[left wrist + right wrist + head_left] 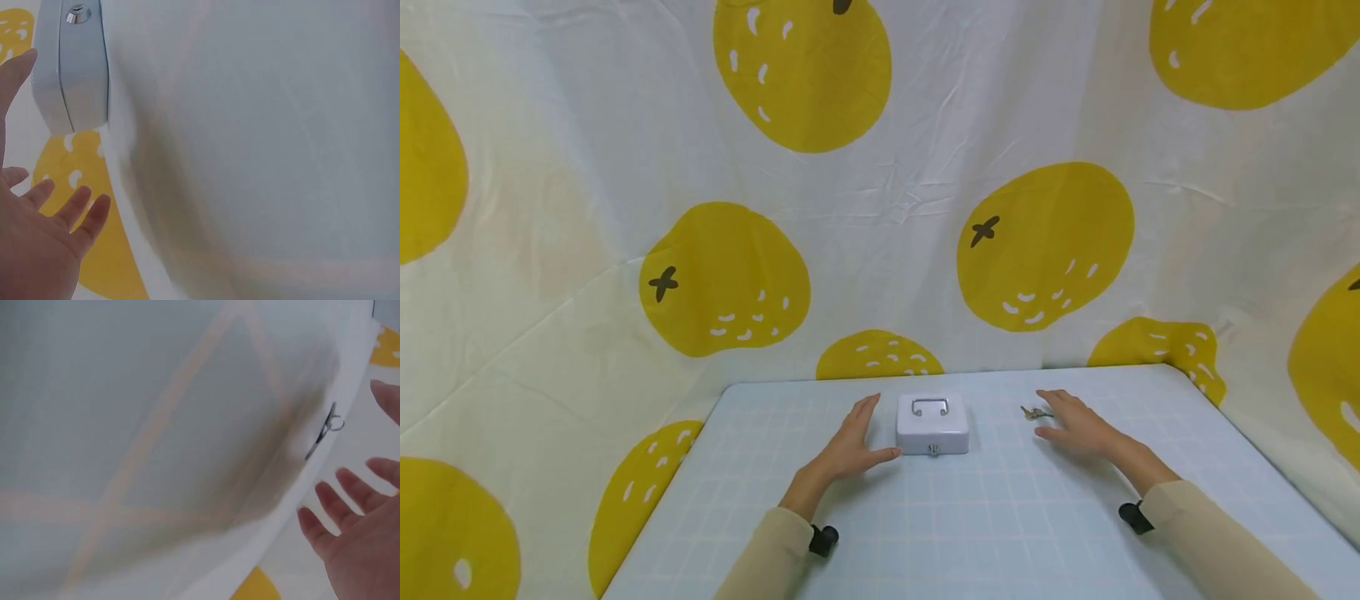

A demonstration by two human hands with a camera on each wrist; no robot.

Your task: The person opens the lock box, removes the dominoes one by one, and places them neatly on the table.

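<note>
Left hand (848, 448) and right hand (1081, 428), fingers spread, flank a closed box (933, 427), contents hidden.

Between the box (933, 427) and the keys (1034, 413), a wide lane of worktop (992, 500) lies free to pass; another runs between the sleeves (767, 554) up to the box's front. The left hand (844, 450) blocks the box's left side, the right hand (1082, 429) crowds the keys' right, and cloth (887, 275) bars the back.
</note>
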